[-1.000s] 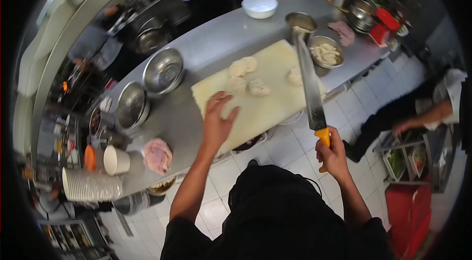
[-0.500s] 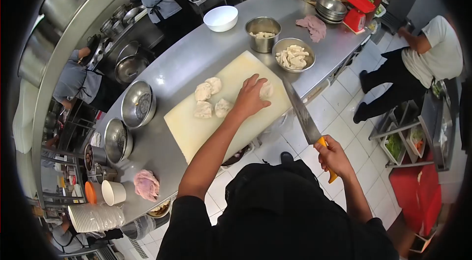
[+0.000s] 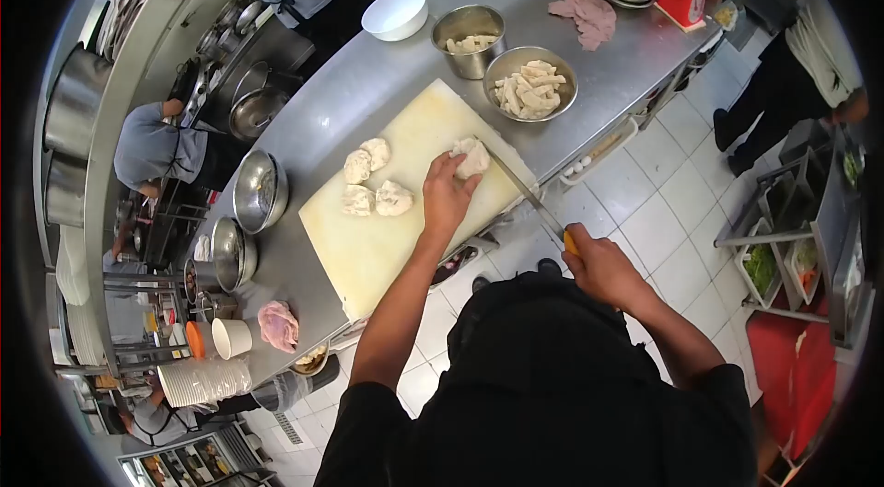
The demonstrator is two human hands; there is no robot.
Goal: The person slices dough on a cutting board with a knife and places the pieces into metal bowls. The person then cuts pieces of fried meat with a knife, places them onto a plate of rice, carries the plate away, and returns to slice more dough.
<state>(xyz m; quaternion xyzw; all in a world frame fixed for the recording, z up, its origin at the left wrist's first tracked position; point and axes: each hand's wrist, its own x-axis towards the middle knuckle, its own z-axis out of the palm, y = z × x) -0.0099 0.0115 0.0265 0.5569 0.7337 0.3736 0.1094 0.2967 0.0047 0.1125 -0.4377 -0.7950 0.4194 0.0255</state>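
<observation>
Right at the center of the frame, the left hand [image 3: 447,196] has its fingers closed around a pale lump [image 3: 473,158] on the cutting board [image 3: 368,252]. The right hand [image 3: 603,268], lower right of it, grips a knife [image 3: 532,196] by its yellow handle, the blade angled up-left over the board's edge, beside the lump. Four more pale chunks [image 3: 394,198] sit left on the board; a metal bowl [image 3: 564,108] of pale strips stands above right.

Pale, lumpy piece [image 3: 473,158] on the cutting board [image 3: 359,252]; yellow-handled knife [image 3: 529,194], whose long blade I see slanting close beside the piece.
</observation>
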